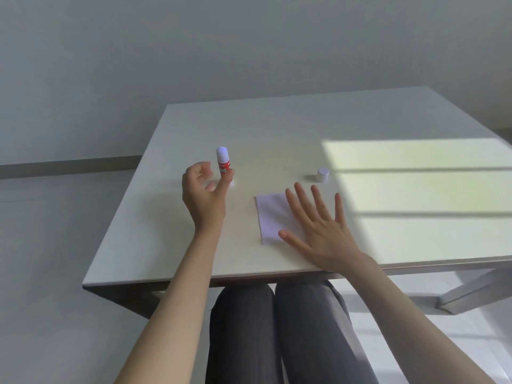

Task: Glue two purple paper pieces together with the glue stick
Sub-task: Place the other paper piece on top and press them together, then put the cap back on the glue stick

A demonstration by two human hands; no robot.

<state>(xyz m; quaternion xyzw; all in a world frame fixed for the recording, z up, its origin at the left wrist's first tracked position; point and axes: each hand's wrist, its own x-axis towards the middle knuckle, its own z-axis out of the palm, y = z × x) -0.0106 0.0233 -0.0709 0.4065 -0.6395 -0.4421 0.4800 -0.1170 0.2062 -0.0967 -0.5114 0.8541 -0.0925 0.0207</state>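
Observation:
A red and white glue stick (223, 161) stands upright and uncapped on the white table (277, 126), left of centre. My left hand (203, 196) hovers just in front of it, fingers loosely curled and apart; one fingertip overlaps the stick's lower part, and the thumb is clear of it. A pale purple paper (270, 217) lies flat near the table's front edge. My right hand (321, 228) rests flat on its right part with fingers spread. I cannot tell whether one sheet or two stacked sheets lie there.
The glue stick's white cap (322, 174) stands on the table to the right of the paper. A bright patch of sunlight (421, 189) covers the table's right side. My knees (277, 328) are under the front edge.

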